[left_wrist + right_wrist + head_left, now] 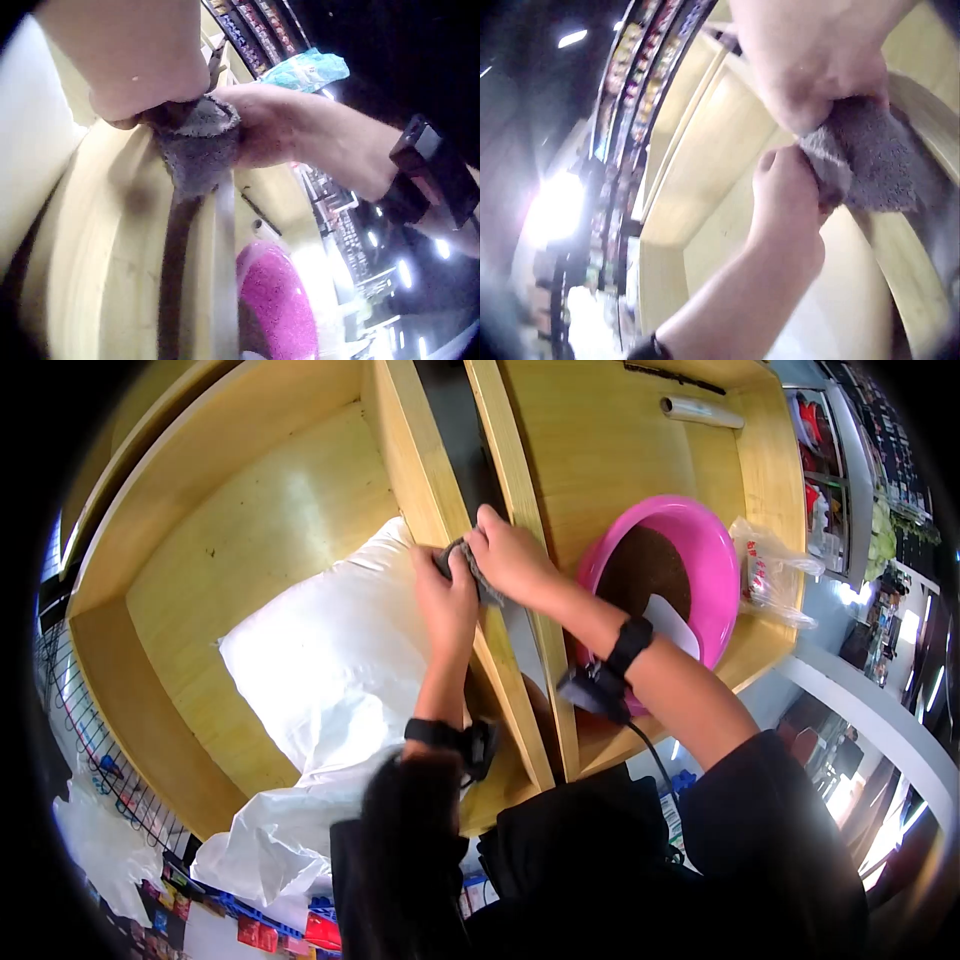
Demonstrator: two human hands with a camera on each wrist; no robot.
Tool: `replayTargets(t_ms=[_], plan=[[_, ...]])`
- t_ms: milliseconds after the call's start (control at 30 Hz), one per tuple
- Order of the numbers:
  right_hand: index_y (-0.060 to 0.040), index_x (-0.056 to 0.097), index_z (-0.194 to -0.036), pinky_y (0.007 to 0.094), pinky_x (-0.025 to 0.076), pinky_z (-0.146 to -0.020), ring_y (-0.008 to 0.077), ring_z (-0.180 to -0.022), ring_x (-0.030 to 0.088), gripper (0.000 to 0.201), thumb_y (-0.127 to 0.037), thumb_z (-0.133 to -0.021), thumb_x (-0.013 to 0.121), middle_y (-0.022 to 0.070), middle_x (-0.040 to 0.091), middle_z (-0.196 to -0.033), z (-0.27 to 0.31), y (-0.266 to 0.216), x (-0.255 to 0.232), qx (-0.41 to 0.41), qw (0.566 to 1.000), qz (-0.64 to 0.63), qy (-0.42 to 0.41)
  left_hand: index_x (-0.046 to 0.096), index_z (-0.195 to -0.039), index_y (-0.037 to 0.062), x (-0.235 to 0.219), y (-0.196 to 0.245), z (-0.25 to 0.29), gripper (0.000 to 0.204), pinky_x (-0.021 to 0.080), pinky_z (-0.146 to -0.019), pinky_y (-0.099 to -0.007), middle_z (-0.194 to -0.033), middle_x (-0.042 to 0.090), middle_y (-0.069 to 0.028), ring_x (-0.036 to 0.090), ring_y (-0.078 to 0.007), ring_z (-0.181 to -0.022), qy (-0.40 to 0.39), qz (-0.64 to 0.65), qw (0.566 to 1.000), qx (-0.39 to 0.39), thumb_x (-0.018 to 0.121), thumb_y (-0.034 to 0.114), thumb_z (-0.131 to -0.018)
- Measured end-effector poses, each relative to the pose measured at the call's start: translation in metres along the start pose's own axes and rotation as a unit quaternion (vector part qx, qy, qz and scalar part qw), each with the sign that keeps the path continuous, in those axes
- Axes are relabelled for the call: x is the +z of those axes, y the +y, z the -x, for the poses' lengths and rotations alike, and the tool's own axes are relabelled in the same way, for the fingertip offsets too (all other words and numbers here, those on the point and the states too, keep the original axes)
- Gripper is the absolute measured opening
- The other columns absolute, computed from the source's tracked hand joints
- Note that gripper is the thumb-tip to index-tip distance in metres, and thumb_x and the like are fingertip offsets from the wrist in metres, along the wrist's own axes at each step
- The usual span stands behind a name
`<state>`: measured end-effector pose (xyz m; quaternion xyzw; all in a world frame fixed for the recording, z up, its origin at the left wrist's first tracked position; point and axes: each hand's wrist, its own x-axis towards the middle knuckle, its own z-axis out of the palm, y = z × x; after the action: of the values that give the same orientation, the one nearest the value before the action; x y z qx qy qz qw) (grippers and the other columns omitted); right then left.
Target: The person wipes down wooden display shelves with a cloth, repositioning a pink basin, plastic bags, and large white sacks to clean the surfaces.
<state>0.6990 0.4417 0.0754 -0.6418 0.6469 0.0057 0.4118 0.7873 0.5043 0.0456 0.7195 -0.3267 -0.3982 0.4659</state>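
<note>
Both hands grip a small grey fuzzy cloth [881,161], held bunched over the gap between two wooden bins. My left hand [445,600] curls its fingers round the cloth's left side. On the other side my right hand [515,560] clutches it, close against the left. Part of the cloth hangs below the fingers in the left wrist view. To the left of the hands lies a full white sack [330,640] in the left wooden bin [280,500]. A pink basin [715,550] with brown grainy contents stands in the right wooden bin [610,440], behind the right forearm.
A white sheet or scoop [672,622] sits in the basin. Beside it lies a clear plastic bag [765,575] with red print. A roll of clear film [703,412] rests at the right bin's far end. Shelves of packaged goods [649,75] stand beyond the bins.
</note>
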Motion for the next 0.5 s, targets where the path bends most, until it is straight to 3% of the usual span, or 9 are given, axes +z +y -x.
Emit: replayTargets(t_ms=[100, 133, 200, 267, 300, 400, 500], plan=[[0.0002, 0.048, -0.096, 0.052, 0.043, -0.074, 0.0442, -0.085, 0.056, 0.025, -0.022, -0.086, 0.043, 0.028, 0.059, -0.09, -0.02, -0.004, -0.001, -0.023, 0.999, -0.001, 0.026, 0.044, -0.082, 0.0016, 0.004, 0.005, -0.027, 0.021, 0.041, -0.062, -0.038, -0.068, 0.051, -0.017, 0.05, -0.0314, -0.063, -0.006, -0.056, 0.998, 0.013, 0.055, 0.019, -0.082], [0.0003, 0.049, -0.1, 0.0507, 0.043, -0.077, 0.0443, -0.089, 0.056, 0.027, -0.021, -0.085, 0.043, 0.0285, 0.059, -0.093, -0.043, -0.017, -0.009, -0.006, 0.999, -0.014, 0.043, 0.045, -0.084, 0.0013, 0.006, 0.013, -0.057, 0.022, 0.042, -0.063, -0.0387, -0.07, 0.053, -0.0172, 0.051, -0.0317, -0.065, -0.02, -0.06, 0.998, -0.02, 0.056, 0.021, -0.082], [0.0004, 0.049, -0.104, 0.0493, 0.043, -0.079, 0.0443, -0.093, 0.055, 0.03, -0.022, -0.084, 0.044, 0.0283, 0.059, -0.095, -0.053, -0.025, -0.016, -0.001, 0.998, -0.023, 0.051, 0.046, -0.085, 0.001, 0.013, 0.012, -0.071, 0.024, 0.042, -0.066, -0.0391, -0.073, 0.056, -0.0179, 0.054, -0.0329, -0.067, 0.004, -0.06, 0.998, 0.016, 0.056, 0.023, -0.082], [-0.0007, 0.047, -0.096, 0.0499, 0.043, -0.073, 0.0441, -0.087, 0.055, 0.025, -0.023, -0.085, 0.045, 0.0263, 0.059, -0.089, -0.056, -0.029, -0.018, -0.01, 0.995, -0.043, 0.09, 0.046, -0.086, 0.0009, 0.02, 0.01, -0.077, 0.024, 0.043, -0.067, -0.039, -0.073, 0.056, -0.0179, 0.054, -0.033, -0.068, 0.019, -0.051, 0.998, 0.033, 0.056, 0.023, -0.082], [-0.0017, 0.046, -0.089, 0.0505, 0.043, -0.068, 0.0438, -0.081, 0.055, 0.024, -0.025, -0.085, 0.047, 0.0242, 0.059, -0.083, -0.057, -0.026, -0.013, -0.021, 0.992, -0.052, 0.111, 0.046, -0.086, 0.0008, 0.019, 0.016, -0.075, 0.024, 0.043, -0.068, -0.0389, -0.073, 0.056, -0.0179, 0.055, -0.0331, -0.069, 0.044, -0.04, 0.998, 0.033, 0.055, 0.023, -0.083], [-0.0027, 0.045, -0.088, 0.0521, 0.041, -0.064, 0.0447, -0.075, 0.055, 0.021, -0.024, -0.087, 0.046, 0.0236, 0.058, -0.076, -0.026, -0.007, -0.002, -0.029, 0.997, -0.017, 0.073, 0.044, -0.087, 0.0009, 0.007, 0.012, -0.033, 0.024, 0.042, -0.066, -0.0384, -0.076, 0.056, -0.0186, 0.055, -0.0317, -0.07, -0.002, -0.099, 0.995, -0.022, 0.054, 0.022, -0.084], [-0.0033, 0.043, -0.085, 0.0528, 0.04, -0.063, 0.0451, -0.07, 0.054, 0.018, -0.021, -0.086, 0.047, 0.0241, 0.056, -0.07, 0.008, 0.008, 0.006, -0.041, 0.998, -0.01, 0.04, 0.043, -0.087, 0.0011, -0.002, -0.002, 0.003, 0.02, 0.042, -0.065, -0.037, -0.076, 0.054, -0.018, 0.054, -0.0305, -0.069, -0.031, -0.033, 0.998, -0.03, 0.053, 0.018, -0.084]])
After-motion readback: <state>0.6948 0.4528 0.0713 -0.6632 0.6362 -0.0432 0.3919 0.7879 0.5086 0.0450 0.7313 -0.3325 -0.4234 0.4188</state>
